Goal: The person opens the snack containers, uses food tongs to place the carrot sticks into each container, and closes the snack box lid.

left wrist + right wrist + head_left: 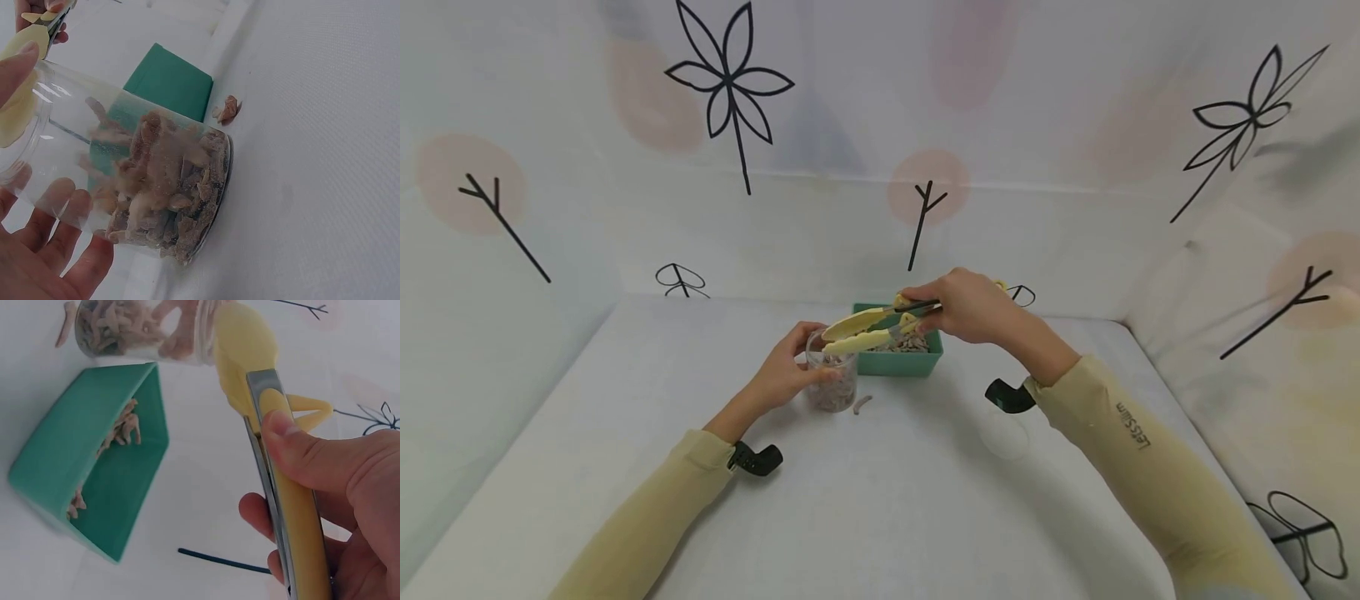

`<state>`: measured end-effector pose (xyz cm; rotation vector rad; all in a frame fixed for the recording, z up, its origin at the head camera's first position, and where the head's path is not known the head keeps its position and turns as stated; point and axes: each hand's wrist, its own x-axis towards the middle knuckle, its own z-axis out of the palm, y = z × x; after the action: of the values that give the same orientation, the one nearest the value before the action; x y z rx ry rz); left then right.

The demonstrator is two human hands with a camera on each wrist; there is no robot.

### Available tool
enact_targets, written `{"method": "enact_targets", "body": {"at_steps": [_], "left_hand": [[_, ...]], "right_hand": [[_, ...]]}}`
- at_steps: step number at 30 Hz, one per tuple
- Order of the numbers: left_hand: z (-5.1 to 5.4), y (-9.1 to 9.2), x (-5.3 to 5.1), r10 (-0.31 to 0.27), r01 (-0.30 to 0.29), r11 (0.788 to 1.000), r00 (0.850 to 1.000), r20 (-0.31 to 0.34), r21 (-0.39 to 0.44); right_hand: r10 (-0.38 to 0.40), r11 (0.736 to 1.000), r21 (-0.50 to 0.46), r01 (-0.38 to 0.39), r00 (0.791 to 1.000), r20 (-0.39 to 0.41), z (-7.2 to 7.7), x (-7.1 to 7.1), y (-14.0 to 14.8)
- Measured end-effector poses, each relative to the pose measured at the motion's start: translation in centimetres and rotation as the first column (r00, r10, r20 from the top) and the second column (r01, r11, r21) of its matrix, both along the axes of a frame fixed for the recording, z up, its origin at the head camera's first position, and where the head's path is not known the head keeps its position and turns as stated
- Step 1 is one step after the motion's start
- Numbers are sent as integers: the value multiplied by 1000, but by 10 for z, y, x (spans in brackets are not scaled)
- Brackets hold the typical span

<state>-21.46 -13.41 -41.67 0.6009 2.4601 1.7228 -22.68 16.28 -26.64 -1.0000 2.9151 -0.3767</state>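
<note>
My left hand (781,372) grips a clear jar (833,393) round its side, and the jar stands on the table. Brownish dried strips (169,169) fill its lower part; some in the left wrist view are blurred. My right hand (972,307) holds yellow-headed tongs (294,519) with metal arms, their heads at the jar's mouth. Behind and to the right of the jar is a green box (898,365) with more such strips (122,431) inside. One loose strip (862,404) lies on the table by the jar's base.
A thin clear round lid (1004,435) lies on the white table (880,517) below my right wrist. Behind the table hangs a pale cloth (820,242) printed with black plant outlines. Dark wrist mounts (758,460) stick out from both sleeves.
</note>
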Motion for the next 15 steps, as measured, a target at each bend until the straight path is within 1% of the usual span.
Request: {"method": "enact_targets", "body": {"at_steps": [3, 6, 9, 12, 15], "left_hand": [[1, 0, 1, 8, -8, 1000, 1000, 6, 2], [0, 0, 1, 7, -8, 1000, 1000, 10, 7], [0, 0, 1, 0, -1, 1000, 1000, 15, 19], [-1, 0, 0, -5, 5, 1000, 1000, 14, 24], [-2, -1, 0, 0, 0, 1000, 1000, 6, 17]], "right_hand": [[-1, 1000, -18, 2, 1000, 17, -2, -1, 2], [-3, 998, -63, 6, 999, 48, -6, -3, 7], [-13, 994, -111, 19, 998, 60, -10, -5, 17], [-50, 988, -140, 59, 996, 69, -12, -8, 29], [-101, 984, -138, 112, 991, 82, -17, -12, 41]]}}
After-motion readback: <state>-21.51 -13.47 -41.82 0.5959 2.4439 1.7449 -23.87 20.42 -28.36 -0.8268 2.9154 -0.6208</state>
